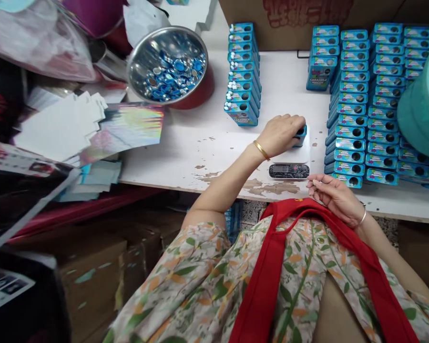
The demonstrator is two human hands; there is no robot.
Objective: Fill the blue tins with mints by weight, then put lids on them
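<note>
My left hand (282, 134) is closed over a small blue box (301, 135) that rests on a white digital scale (289, 164) at the table's front edge. My right hand (334, 195) sits just right of the scale's display, fingers curled and pinching a small white piece (315, 182). One row of blue boxes (242, 76) stands behind the scale. Many more blue boxes (364, 105) are stacked in rows to the right.
A metal bowl (168, 64) of blue and silver round pieces sits at the back left of the white table (207, 143). Flat white and holographic card blanks (93, 124) pile at the left. A teal container (423, 109) stands at the right edge, a cardboard box (307, 19) behind.
</note>
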